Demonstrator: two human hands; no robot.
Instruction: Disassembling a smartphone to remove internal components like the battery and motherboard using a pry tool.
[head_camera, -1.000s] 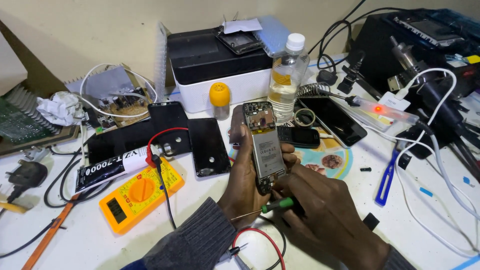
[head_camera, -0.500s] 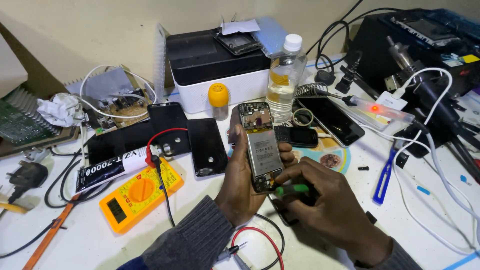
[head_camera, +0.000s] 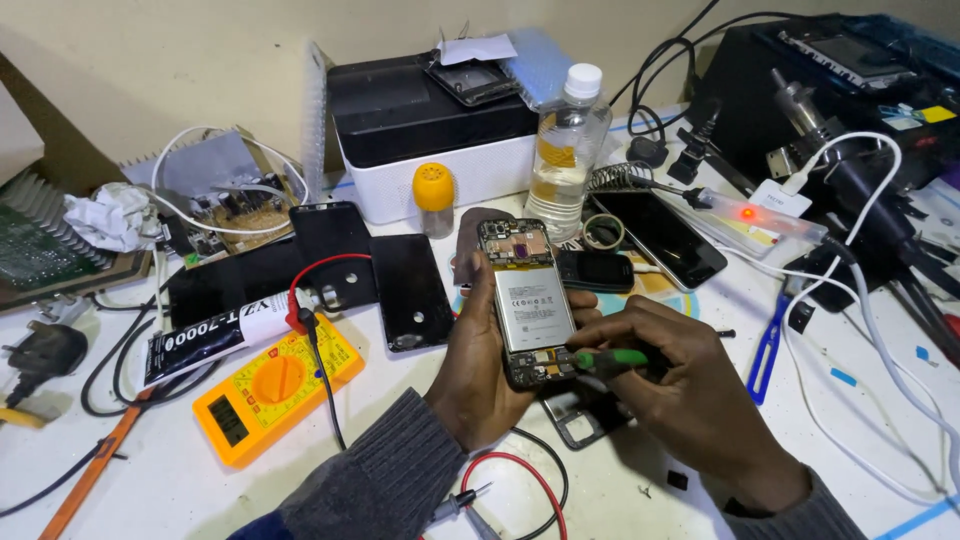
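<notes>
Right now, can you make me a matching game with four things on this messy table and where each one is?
Things:
1. opened phone with grey battery
2. green-handled screwdriver
3. orange multimeter
4. clear plastic bottle with white cap

Places:
A. lying flat on the table, left of the hands
B. in the right hand
C. standing beside the black-and-white box
D. in the left hand

Pairs: 1-D, 2-B, 3-A, 4-C
</notes>
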